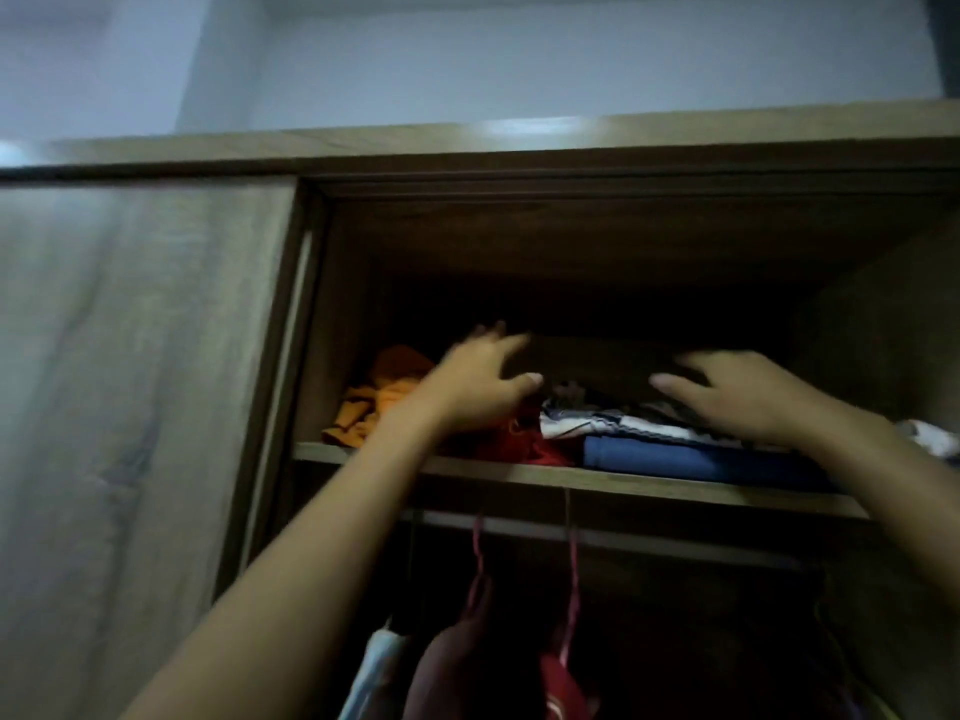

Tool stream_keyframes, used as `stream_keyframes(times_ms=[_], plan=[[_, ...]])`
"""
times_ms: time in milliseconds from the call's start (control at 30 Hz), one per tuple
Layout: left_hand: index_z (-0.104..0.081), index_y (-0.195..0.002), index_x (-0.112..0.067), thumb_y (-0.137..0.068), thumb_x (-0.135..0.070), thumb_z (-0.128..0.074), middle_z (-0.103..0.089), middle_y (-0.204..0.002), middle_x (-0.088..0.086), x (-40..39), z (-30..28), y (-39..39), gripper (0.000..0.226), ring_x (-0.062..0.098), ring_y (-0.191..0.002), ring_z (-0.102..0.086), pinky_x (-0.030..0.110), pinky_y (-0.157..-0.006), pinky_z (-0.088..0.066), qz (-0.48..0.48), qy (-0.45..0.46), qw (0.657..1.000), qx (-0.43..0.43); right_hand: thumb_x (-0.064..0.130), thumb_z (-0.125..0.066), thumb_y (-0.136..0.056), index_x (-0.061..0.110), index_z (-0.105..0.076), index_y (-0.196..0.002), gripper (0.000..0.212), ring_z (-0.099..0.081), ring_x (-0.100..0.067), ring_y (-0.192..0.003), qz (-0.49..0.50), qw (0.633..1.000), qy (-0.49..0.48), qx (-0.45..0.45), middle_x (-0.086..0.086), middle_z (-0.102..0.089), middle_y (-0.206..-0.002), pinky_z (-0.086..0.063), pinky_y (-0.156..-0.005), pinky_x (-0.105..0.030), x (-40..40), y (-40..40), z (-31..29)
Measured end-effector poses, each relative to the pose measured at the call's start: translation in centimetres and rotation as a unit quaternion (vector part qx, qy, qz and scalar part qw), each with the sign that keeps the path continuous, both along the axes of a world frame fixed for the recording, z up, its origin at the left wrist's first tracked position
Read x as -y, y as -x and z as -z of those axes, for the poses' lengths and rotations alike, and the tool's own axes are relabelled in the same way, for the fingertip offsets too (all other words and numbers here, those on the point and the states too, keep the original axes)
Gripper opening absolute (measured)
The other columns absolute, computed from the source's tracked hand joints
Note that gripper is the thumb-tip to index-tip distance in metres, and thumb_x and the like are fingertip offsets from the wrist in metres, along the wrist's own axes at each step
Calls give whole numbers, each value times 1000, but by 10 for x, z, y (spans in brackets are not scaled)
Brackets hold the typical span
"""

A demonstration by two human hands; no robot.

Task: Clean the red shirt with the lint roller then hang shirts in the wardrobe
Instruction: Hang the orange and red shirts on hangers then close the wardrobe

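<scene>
Both hands are up at the top shelf [519, 472] of the wardrobe [519, 236]. The left hand [483, 379] is spread loose, fingers straight-ish, thumb sticking out to the right, not grasping anything. It hangs right over a crumpled red garment [519, 444] that sits on the shelf just under the palm and wrist; can't tell if the palm actually touches it, the shot is pretty blurry. The right hand [743, 392] is also released, fingers extended toward the left, hovering over a folded stack: a white striped piece [587, 423] on top of a folded blue garment [691, 459]. Again it's unclear whether it makes contact.

Both forearms reach up from the bottom of the view, bare, angled inward toward the shelf.

Left of the left hand there's a bunched-up orange cloth [384, 397] at the shelf's end. At the far right edge a bit of white fabric [930, 439] pokes in.

Under the shelf runs a hanging rail [623, 537] with pinkish-red hangers [480, 569] on it, and below those a red shirt [563, 688] with some white on it, plus a dark reddish garment [447, 678] and a pale bluish one [374, 672] beside it.

The wardrobe is wood-grain, with a sliding door [130, 381] covering the left half. Above it, a pale wall [519, 59]. The inside is dim.
</scene>
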State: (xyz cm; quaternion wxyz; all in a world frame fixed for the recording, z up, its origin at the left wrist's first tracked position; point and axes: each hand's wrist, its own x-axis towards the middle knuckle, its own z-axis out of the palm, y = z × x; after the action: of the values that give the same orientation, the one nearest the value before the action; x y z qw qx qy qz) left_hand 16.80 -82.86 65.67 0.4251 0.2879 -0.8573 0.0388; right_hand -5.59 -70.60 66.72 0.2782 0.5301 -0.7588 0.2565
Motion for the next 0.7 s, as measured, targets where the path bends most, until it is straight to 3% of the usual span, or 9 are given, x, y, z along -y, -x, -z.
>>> stream_keyframes(times_ms=[100,167,267,300,367,533,633,700], plan=[[-25,-150,-26,-86,-48,-62,-23,-158,6,17,-11,-44,77,25,-144,-23,34,-114,-23,-52,-60,997,-10,55,-40,-95,17,-44,-141,60,-45,-25,-132,-105,992,24,-63,-8,-48,-144,-38,-107,-38,29,-62,-10],[-27,-149,-28,-81,-48,-67,-31,-154,6,33,-9,-59,81,27,-137,-35,38,-109,-32,-73,-136,988,7,48,-41,-97,18,-44,-140,53,-47,-25,-129,-156,986,-1,-52,-8,-48,-144,-43,-98,-35,53,-95,-13],[-40,-139,-33,-58,-54,-78,-48,-140,5,48,0,-69,92,24,-117,-50,39,-99,-44,-87,-223,969,59,30,-45,-98,21,-46,-138,42,-56,-26,-113,-184,981,-59,-1,-4,-50,-135,-53,-71,-31,87,-127,-3],[-40,-139,-34,-51,-54,-79,-48,-138,4,55,2,-70,98,25,-117,-51,42,-101,-44,-91,-246,962,71,24,-45,-97,18,-47,-138,41,-56,-28,-114,-175,981,-80,-13,-5,-50,-135,-54,-72,-33,98,-134,3],[-32,-142,-35,-58,-47,-81,-45,-138,6,69,5,-70,99,28,-118,-49,48,-103,-43,-97,-274,953,84,19,-45,-96,11,-52,-133,39,-56,-31,-116,-143,980,-128,-47,-12,-55,-133,-50,-85,-35,116,-142,14],[-17,-147,-31,-67,-38,-81,-39,-142,13,84,7,-68,103,34,-124,-45,51,-105,-41,-99,-285,952,47,15,-41,-96,4,-58,-124,34,-56,-32,-113,-108,973,-202,-32,-16,-59,-125,-40,-80,-29,131,-150,27],[-14,-150,-20,-73,-30,-78,-38,-144,17,85,11,-66,100,36,-129,-41,49,-109,-37,-117,-212,970,28,13,-42,-96,1,-59,-122,32,-58,-31,-107,-106,972,-209,-28,-16,-60,-122,-40,-78,-29,133,-152,27],[-24,-146,-15,-76,-27,-77,-44,-139,17,83,16,-63,89,34,-126,-45,45,-106,-40,-119,-163,979,15,13,-43,-97,1,-60,-119,30,-57,-29,-97,-110,972,-207,-27,-15,-61,-115,-39,-75,-29,133,-152,28]])
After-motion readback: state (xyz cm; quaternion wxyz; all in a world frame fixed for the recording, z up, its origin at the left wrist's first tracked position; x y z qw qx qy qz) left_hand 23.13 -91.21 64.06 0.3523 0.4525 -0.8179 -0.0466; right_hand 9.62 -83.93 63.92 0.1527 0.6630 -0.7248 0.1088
